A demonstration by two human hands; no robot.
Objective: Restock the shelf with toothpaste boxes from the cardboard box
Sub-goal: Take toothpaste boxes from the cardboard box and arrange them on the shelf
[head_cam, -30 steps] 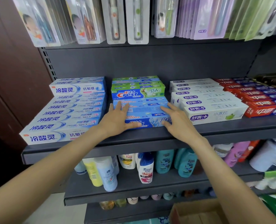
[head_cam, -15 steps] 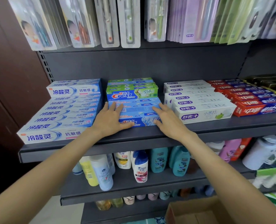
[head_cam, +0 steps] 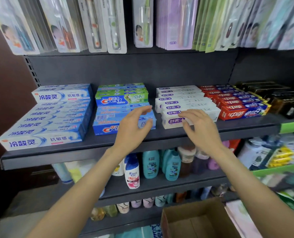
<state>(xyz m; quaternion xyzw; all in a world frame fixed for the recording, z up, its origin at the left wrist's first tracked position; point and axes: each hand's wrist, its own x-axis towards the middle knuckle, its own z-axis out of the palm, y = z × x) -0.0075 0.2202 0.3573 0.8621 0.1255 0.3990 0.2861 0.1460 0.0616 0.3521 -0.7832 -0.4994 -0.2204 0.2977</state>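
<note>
Two bare hands hover over the front edge of a dark metal shelf (head_cam: 98, 143) stocked with toothpaste boxes. The left hand (head_cam: 131, 130) hangs in front of the blue boxes (head_cam: 108, 125) in the middle stack, its fingers loosely curled and apart, holding nothing; whether the fingertips touch the cardboard cannot be told. The right hand (head_cam: 200, 130) floats just before the white boxes (head_cam: 185, 107) next along, fingers spread and relaxed, also empty.

All the packs are long, slim cartons of glossy printed card, lying flat with their long axes running along the shelf's front edge, stacked in stepped rows toward the back panel. A row of pale blue boxes (head_cam: 44, 124) fills the left end of the shelf; red boxes (head_cam: 242, 110) sit toward the right end.

The brown cardboard box (head_cam: 194, 220), plain corrugated board with its flaps open, stands low at the bottom of the view, beneath and slightly left of the right forearm. What it holds is hidden from here. The next carton would have to come from there, so the coming reach looks to be downward and back from the shelf, with the right hand judged the nearer of the two.
</note>
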